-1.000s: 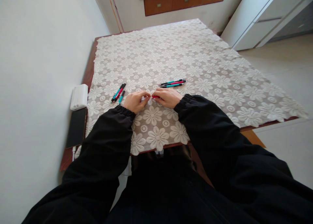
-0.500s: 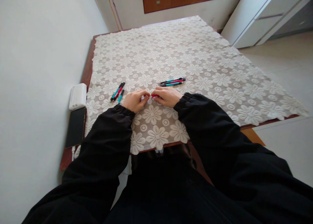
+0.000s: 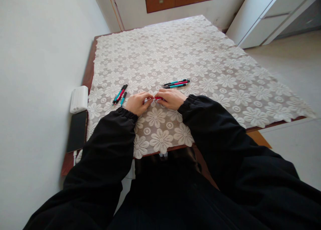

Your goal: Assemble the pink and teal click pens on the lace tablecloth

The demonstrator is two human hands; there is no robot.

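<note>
R hand [image 3: 172, 98] has fingers clamped on red piece [image 3: 157, 98]; L hand [image 3: 136, 103] just beside, fingers bent, can't tell if gripping smth.

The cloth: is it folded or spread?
Spread: the cloth covers most of the table, lying flat beneath the left hand and right hand.

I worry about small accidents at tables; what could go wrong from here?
The red item, likely a pen, could slip: the right hand grips it near the left hand. The left hand might nudge the teal pen lying beside it. The left sleeve passes close to the phone, so a sweep could shift it or tug the white cable.
</note>
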